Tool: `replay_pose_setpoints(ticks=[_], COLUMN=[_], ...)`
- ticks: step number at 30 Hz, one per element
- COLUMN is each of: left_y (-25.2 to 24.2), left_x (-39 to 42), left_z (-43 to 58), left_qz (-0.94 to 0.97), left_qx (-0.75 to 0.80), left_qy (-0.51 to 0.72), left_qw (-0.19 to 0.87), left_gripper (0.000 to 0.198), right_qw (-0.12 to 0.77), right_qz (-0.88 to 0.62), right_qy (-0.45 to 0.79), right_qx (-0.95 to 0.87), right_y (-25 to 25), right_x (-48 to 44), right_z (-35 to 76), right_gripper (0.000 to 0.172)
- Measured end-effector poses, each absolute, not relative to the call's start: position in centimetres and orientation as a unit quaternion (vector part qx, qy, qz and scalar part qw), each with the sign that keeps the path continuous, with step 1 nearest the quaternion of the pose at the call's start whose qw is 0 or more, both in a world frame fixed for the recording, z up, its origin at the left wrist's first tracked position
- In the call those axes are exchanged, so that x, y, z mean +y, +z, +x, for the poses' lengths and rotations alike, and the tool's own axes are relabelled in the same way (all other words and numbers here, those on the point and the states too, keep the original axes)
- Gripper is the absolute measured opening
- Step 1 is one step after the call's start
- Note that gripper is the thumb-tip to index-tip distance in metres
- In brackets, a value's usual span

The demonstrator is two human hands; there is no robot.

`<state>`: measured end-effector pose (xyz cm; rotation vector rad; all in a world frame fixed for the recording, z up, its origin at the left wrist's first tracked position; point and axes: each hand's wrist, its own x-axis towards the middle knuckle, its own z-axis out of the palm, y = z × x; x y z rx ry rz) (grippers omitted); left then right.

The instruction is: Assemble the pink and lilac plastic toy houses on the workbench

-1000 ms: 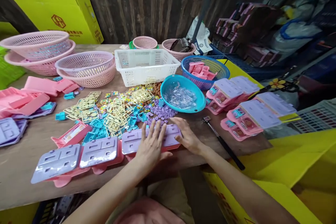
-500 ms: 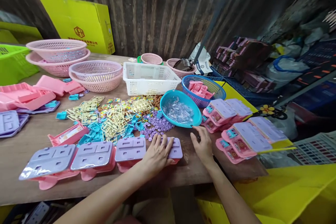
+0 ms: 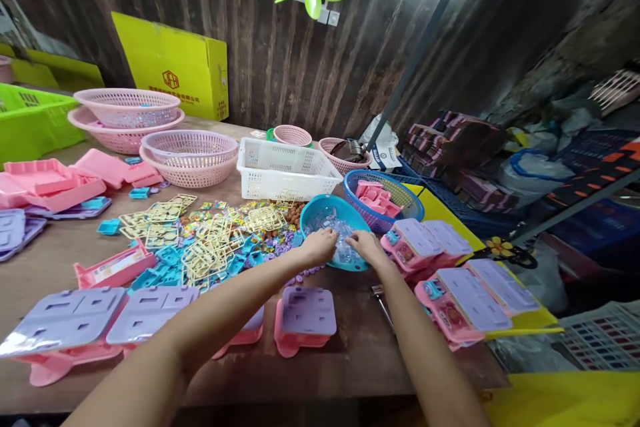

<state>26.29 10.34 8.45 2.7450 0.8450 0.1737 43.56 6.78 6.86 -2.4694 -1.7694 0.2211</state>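
Both hands are over the turquoise bowl (image 3: pixel 307 213), which holds a heap of small clear plastic parts (image 3: pixel 345 255). My left hand (image 3: pixel 321 245) is at the bowl's near left side, fingers curled together; whatever they hold is hidden. My right hand (image 3: pixel 367 245) reaches in from the right rim, fingertips pinched at the clear parts, with the held thing too small to make out. Below the bowl stands a pink toy piece with a purple top (image 3: pixel 307 310). More such pieces (image 3: pixel 75 313) line the table's front left, partly covered by my left forearm.
Cream frames (image 3: pixel 213 243), turquoise parts (image 3: pixel 167 267) and purple bits lie heaped left of the bowl. Behind are a white basket (image 3: pixel 290 177) and a blue basket (image 3: pixel 410 197) of pink parts. Assembled toys (image 3: pixel 465 300) stand at right. A metal-headed tool (image 3: pixel 383 307) lies beside my right forearm.
My left hand has left the purple-topped piece and moved up and right to the bowl. My right hand has moved from the bowl's near edge into it. The view has tilted upward.
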Motion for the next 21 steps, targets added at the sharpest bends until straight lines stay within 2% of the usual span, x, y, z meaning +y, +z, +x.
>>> replay_pose_setpoints(ticks=[2, 5, 11, 16, 21], left_y=[7.7, 6.4, 5.1, 5.1, 5.0], left_x=[12.0, 13.5, 15.2, 17.1, 18.0], left_z=[28.5, 31.1, 33.1, 33.3, 33.9], left_qz=[0.944, 0.944, 0.941, 0.932, 0.936], left_qx=[0.295, 0.295, 0.295, 0.320, 0.320], left_qy=[0.045, 0.024, -0.016, -0.013, 0.056], left_qw=[0.139, 0.146, 0.164, 0.167, 0.138], left_gripper=[0.025, 0.029, 0.030, 0.027, 0.037], right_qw=[0.051, 0.039, 0.024, 0.065, 0.153], right_qz=[-0.822, -0.821, -0.793, -0.799, -0.836], right_qy=[0.042, 0.045, 0.097, 0.116, 0.105], right_qx=[-0.565, -0.567, -0.601, -0.586, -0.516], right_y=[6.6, 6.3, 6.2, 6.0, 5.8], right_x=[7.4, 8.5, 10.6, 10.4, 9.5], right_z=[44.2, 45.2, 46.0, 46.1, 45.8], right_gripper=[0.025, 0.034, 0.034, 0.027, 0.019])
